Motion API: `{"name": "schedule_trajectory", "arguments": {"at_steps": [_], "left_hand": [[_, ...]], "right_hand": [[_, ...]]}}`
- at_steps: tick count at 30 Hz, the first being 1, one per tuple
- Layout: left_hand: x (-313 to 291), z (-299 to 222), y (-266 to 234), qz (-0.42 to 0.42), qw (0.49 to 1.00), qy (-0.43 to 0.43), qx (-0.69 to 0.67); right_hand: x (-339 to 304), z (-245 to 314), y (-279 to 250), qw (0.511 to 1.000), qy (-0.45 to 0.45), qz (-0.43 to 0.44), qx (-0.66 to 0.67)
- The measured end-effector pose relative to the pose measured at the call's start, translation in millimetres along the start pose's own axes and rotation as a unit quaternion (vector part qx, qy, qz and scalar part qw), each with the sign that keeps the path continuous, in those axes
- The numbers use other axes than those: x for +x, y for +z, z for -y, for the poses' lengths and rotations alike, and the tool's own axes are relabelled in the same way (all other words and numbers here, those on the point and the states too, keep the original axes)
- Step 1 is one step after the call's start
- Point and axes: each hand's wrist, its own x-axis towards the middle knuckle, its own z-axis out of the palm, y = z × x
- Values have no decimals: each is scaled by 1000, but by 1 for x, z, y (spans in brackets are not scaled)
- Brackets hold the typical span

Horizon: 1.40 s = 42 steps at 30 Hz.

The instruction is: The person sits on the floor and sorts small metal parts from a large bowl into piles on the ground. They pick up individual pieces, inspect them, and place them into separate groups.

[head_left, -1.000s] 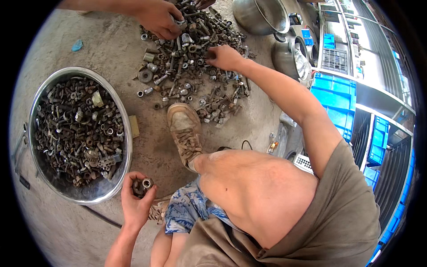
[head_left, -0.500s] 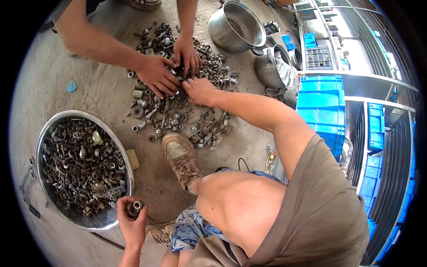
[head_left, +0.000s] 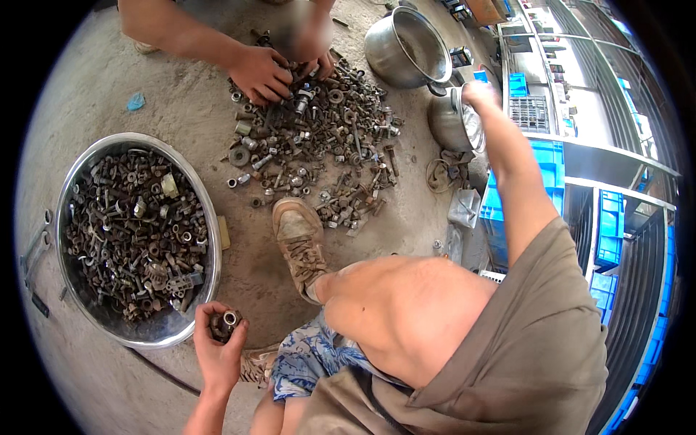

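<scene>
My left hand (head_left: 218,357) is closed around a few greasy metal nuts (head_left: 231,319), one with a bright ring facing up, beside the rim of a wide steel basin (head_left: 214,264). Mixed bolts, nuts and washers (head_left: 130,239) fill the basin. Stretched far to the right, my right hand (head_left: 480,96) is over the smaller metal pot (head_left: 444,123), which has a white bag (head_left: 472,129) inside. Its fingers are smeared by motion, so what they hold is hidden. A loose pile of bolts and nuts (head_left: 330,138) lies on the concrete floor ahead of my shoe.
Another person's hands (head_left: 264,75) work in the pile's far side. A larger metal pot (head_left: 391,54) stands behind the small one. Blue crates (head_left: 547,163) and metal shelving line the right. Wrenches (head_left: 34,254) lie left of the basin; a yellow block (head_left: 223,232) sits at its right.
My right hand has left the pile and swung right to the smaller pot. My left hand keeps the nuts beside the basin. The other person's hands remain at the pile.
</scene>
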Motion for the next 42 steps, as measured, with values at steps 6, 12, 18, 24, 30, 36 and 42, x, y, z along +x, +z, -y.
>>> {"name": "schedule_trajectory", "arguments": {"at_steps": [6,12,18,24,30,36,42], "left_hand": [[-1,10,-3,-10,1000,-7,23],[-1,8,4,0,998,13,54],[4,0,14,21,999,-18,33],[4,6,15,20,999,-38,26],[9,9,15,20,998,-33,58],[21,7,22,39,997,-50,47],[35,-10,28,57,996,-61,30]], "right_hand": [[-31,-18,-25,978,142,-65,141],[-51,111,44,890,-84,356,270],[-53,149,56,906,-148,297,263],[-33,160,60,953,-187,221,93],[-33,155,66,957,-192,203,78],[-40,169,89,910,-170,335,176],[-55,181,95,867,-182,424,187]]}}
